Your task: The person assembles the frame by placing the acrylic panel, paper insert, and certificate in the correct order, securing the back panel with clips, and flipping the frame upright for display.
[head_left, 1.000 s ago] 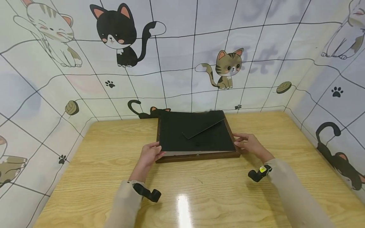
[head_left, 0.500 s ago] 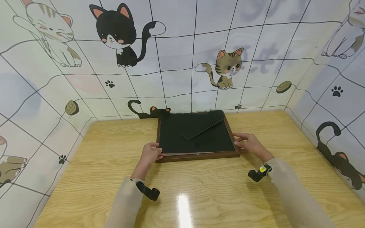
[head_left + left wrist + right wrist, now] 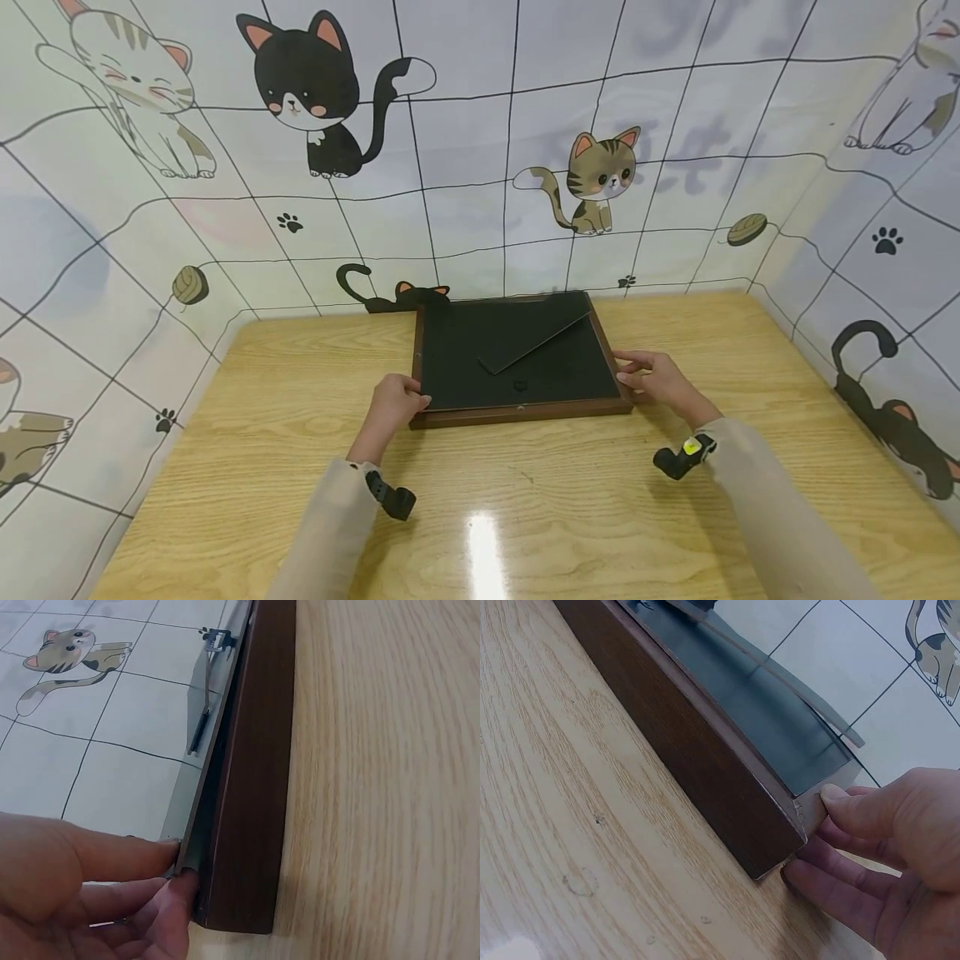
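Observation:
A dark brown wooden picture frame [image 3: 498, 416] lies face down on the table. Its black backing board [image 3: 457, 342], with a folded stand leg [image 3: 543, 340] on it, sits over the opening. At the near left corner my left hand [image 3: 392, 406] pinches the board's edge between thumb and fingers. The left wrist view shows a narrow dark gap between the board and the frame's front bar [image 3: 251, 780]. My right hand [image 3: 660, 382] grips the frame's near right corner, thumb [image 3: 840, 801] on top and fingers lower against the side. A small metal catch [image 3: 217, 641] shows at the board's near edge.
The light wood table [image 3: 510, 483] ends at a wall cloth [image 3: 465, 167] printed with cats and grid lines, close behind the frame. More cloth closes off both sides. A camera sits on each wrist, the left wrist camera [image 3: 392, 496] and the right wrist camera [image 3: 682, 457].
The near edge of the backing board has come down toward the frame, and the pale strip beneath it has vanished from the head view. My left hand has lowered with it; my right stays put.

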Available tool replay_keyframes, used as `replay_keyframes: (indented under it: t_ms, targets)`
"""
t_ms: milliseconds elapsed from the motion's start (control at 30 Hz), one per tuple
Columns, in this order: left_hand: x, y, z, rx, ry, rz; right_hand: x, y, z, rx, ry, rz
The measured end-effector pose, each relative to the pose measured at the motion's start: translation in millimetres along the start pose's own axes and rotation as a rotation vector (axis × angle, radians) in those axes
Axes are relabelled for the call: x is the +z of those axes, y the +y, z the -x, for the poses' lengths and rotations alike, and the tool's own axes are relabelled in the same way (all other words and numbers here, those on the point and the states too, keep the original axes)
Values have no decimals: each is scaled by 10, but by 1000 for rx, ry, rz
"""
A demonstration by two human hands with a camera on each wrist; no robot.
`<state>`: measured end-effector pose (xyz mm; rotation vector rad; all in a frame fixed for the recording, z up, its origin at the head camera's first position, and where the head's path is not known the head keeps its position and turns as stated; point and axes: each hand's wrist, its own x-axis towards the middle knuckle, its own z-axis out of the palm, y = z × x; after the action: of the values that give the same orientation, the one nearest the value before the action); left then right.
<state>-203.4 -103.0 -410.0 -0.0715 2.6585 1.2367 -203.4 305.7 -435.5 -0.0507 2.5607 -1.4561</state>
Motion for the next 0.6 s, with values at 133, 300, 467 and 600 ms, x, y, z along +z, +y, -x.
replay_keyframes:
  t_ms: [133, 300, 467, 600]
  targets:
    - [-7, 35, 28, 54, 60, -36, 4, -3, 0, 12, 4, -2]
    - [-8, 96, 35, 73, 89, -89, 1, 11, -10, 12, 12, 17]
    - [40, 156, 28, 78, 103, -182, -10, 27, -11, 16, 19, 20]
    - [84, 159, 33, 87, 122, -240, 3, 11, -1, 6, 15, 14]
